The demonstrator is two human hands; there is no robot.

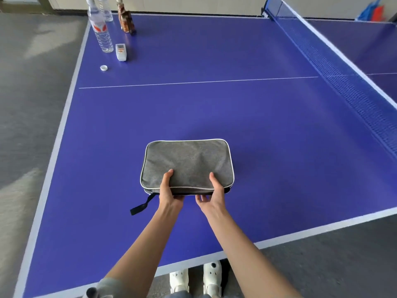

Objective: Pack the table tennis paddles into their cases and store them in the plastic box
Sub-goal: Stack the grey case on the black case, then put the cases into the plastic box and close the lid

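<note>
A grey fabric paddle case (187, 162) with white piping lies flat on the blue table tennis table (257, 130), its black strap (140, 206) trailing off the near left corner. My left hand (169, 191) grips the case's near edge, thumb on top and fingers underneath. My right hand (212, 195) grips the same edge a little to the right, thumb on top. The case looks closed. No paddle and no plastic box are in view.
At the far left corner stand clear water bottles (101, 29), a brown bottle (126, 20), a small white device (121, 52) and a loose white cap (103, 67). The net (335, 67) runs along the right. The table's near edge is close to my white shoes.
</note>
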